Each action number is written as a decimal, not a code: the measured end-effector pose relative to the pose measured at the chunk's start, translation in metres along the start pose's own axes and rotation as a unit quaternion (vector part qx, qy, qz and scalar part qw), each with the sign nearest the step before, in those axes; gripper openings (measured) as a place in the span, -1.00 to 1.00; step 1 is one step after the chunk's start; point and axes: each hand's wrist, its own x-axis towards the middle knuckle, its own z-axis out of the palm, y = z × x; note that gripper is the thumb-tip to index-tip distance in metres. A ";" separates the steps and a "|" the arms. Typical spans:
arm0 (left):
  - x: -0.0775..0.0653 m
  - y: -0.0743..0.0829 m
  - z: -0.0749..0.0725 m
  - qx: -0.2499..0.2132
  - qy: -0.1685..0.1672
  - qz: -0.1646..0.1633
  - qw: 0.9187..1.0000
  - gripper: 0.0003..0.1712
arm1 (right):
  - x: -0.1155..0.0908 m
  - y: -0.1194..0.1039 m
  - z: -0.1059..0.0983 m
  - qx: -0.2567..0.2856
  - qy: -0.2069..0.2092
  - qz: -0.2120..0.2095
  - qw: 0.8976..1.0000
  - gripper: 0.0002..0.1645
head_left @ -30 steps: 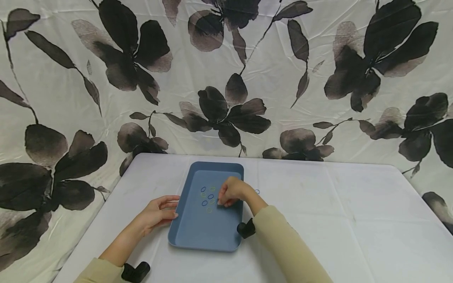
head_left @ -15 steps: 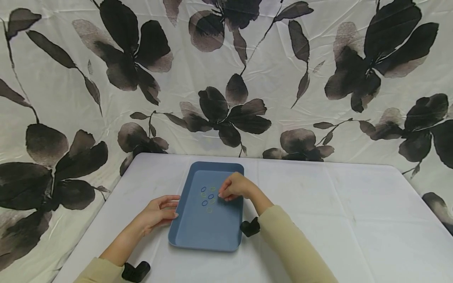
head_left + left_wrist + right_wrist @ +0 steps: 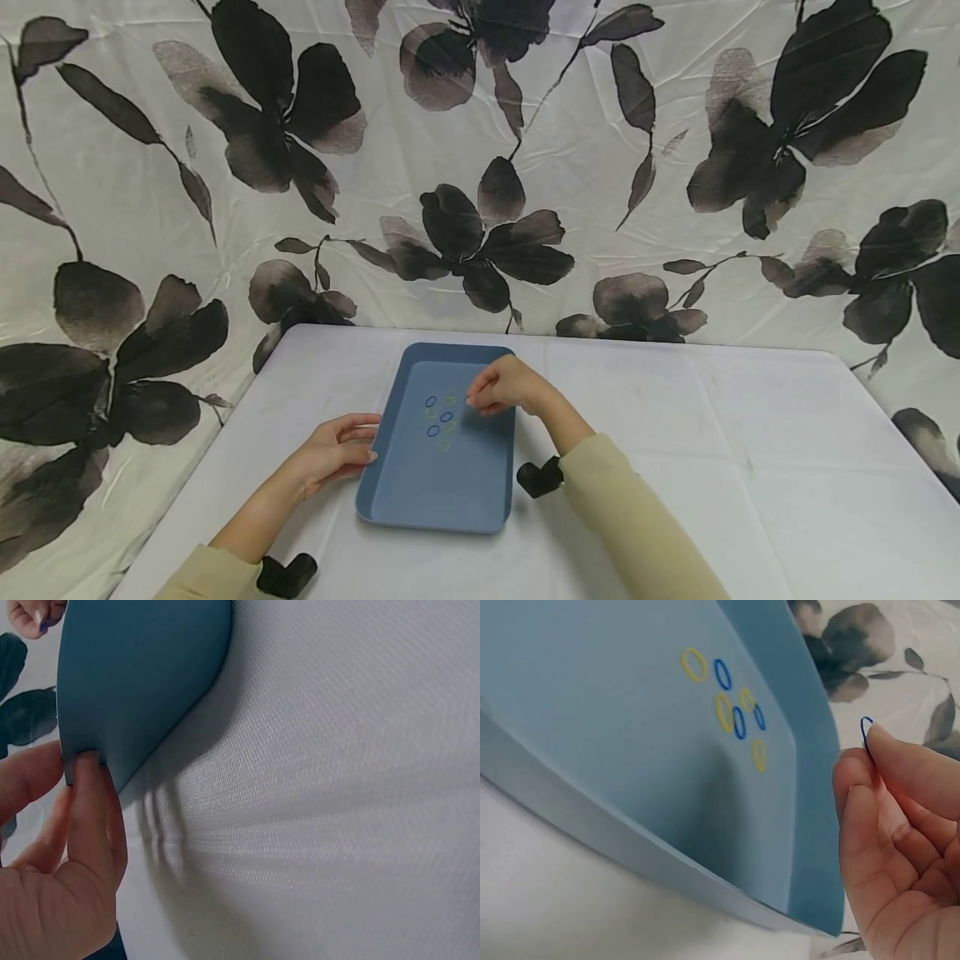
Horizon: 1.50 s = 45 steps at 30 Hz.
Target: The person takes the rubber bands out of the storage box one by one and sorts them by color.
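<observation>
A blue tray [image 3: 431,492] lies on the table. My left hand [image 3: 333,450] holds its left rim; in the left wrist view the thumb and fingers [image 3: 88,817] sit on either side of the rim. Over the tray's right half, my right hand [image 3: 512,387] pinches a small blue rubber band [image 3: 865,729] between thumb and fingertips, raised above the tray floor. Several thin rubber bands lie flat just left of that hand, such as a blue rubber band [image 3: 721,675] and a yellow rubber band [image 3: 694,665]. They lie apart or nearly touching.
The white-covered table [image 3: 675,467] extends far to the right of the tray. Behind it hangs a white cloth [image 3: 570,167] with dark flowers. A black wrist device [image 3: 540,477] is on my right wrist, and another black device [image 3: 287,575] is on my left.
My right hand has risen and moved slightly away towards the tray's far right side. My left hand, the tray and the lying rubber bands have stayed put.
</observation>
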 end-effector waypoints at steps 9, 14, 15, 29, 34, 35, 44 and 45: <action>0.002 0.001 -0.001 0.001 0.001 0.002 1.000 -0.26 | -0.009 -0.002 -0.020 0.024 0.011 -0.003 1.000 -0.84; 0.001 -0.002 -0.001 0.028 0.000 0.015 1.000 -0.27 | -0.015 0.007 -0.033 0.027 0.019 0.002 0.999 -0.83; 0.001 -0.003 -0.002 0.033 -0.002 0.019 0.999 -0.28 | -0.017 0.010 -0.035 0.026 0.020 0.006 0.999 -0.83; 0.000 -0.002 -0.001 0.056 -0.007 0.030 0.998 -0.28 | -0.029 0.041 -0.065 0.025 0.056 0.043 0.997 -0.83; 0.000 0.001 -0.001 0.057 -0.005 0.027 0.998 -0.27 | -0.029 0.050 -0.070 0.020 0.071 0.054 0.996 -0.83; 0.000 0.002 -0.001 0.057 -0.002 0.026 0.998 -0.28 | -0.029 0.053 -0.071 0.018 0.073 0.055 0.996 -0.83; 0.000 0.003 0.001 0.057 0.011 0.023 0.998 -0.29 | -0.030 0.070 -0.077 0.014 0.097 0.069 0.993 -0.83; -0.001 0.003 0.001 0.056 0.013 0.022 0.998 -0.29 | -0.030 0.072 -0.078 0.013 0.099 0.070 0.992 -0.84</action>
